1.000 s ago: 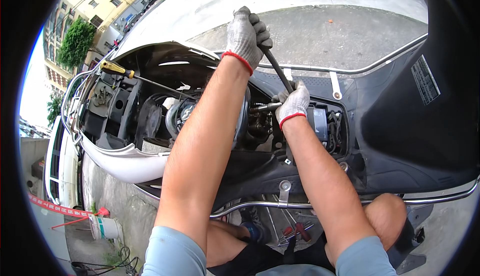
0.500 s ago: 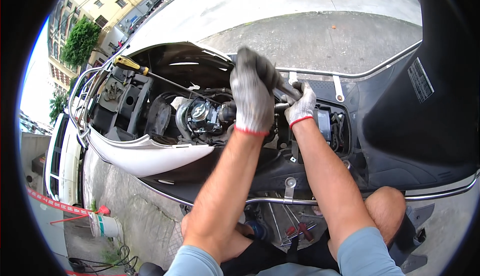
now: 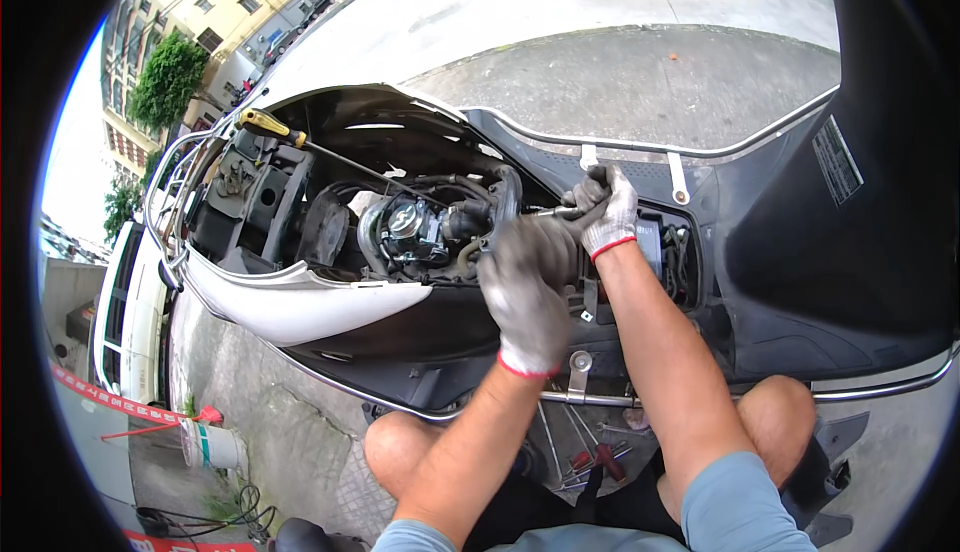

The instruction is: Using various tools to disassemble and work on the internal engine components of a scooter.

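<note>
My left hand [image 3: 530, 297], in a grey-and-white work glove with a red cuff, is smeared by motion but looks closed round the handle of a dark metal wrench [image 3: 586, 222]. Its knuckles sit over the near edge of the scooter's open body. My right hand [image 3: 608, 210], gloved alike, is wrapped round the wrench's other end, above the floorboard opening. A thin shiny shaft [image 3: 546, 212] points leftward from my right hand toward the engine bay; its far end is hard to make out. The exposed carburetor [image 3: 408, 227] lies left of my hands among black hoses.
A long screwdriver with a yellow handle [image 3: 266, 125] lies across the open scooter body. Right of my hand is a battery [image 3: 650, 240] in its compartment. Red-handled tools [image 3: 608, 460] lie on the ground between my legs. A white bucket [image 3: 212, 446] stands at lower left.
My left hand has swung from the far side of the scooter toward me, taking the wrench handle round with it. My right hand stays almost in place.
</note>
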`<state>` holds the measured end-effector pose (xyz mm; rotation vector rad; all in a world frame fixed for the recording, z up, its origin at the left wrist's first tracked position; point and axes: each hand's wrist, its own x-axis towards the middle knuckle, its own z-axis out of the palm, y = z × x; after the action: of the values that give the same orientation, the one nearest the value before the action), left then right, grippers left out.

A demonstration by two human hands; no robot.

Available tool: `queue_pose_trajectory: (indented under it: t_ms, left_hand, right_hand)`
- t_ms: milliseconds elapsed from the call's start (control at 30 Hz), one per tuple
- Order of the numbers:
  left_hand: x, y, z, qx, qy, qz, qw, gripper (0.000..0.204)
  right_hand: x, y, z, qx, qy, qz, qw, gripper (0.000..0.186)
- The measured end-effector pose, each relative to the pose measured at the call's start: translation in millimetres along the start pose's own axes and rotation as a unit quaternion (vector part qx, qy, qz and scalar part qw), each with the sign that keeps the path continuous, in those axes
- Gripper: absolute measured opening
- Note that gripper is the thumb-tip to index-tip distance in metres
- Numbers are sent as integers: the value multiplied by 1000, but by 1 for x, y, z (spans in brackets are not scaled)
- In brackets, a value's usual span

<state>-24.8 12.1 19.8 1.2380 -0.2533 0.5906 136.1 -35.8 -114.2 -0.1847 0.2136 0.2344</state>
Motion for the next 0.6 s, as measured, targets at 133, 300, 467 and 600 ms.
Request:
queue_pose_trajectory:
  t_ms: [133,300,467,600]
  left_hand:
    - [65,12,4,-71,35,-117,990,49]
    - [138,-9,5,-79,48,-180,979,46]
    - [191,-57,13,-32,71,-196,977,26]
    - [213,-81,19,13,70,-229,971,24]
  right_hand:
    - [-2,4,10,1,106,-48,993,37]
    - [-5,10,19,-45,175,-67,981,34]
    - [-3,12,17,-8,176,-61,983,36]
    - [3,17,13,4,177,-65,982,33]
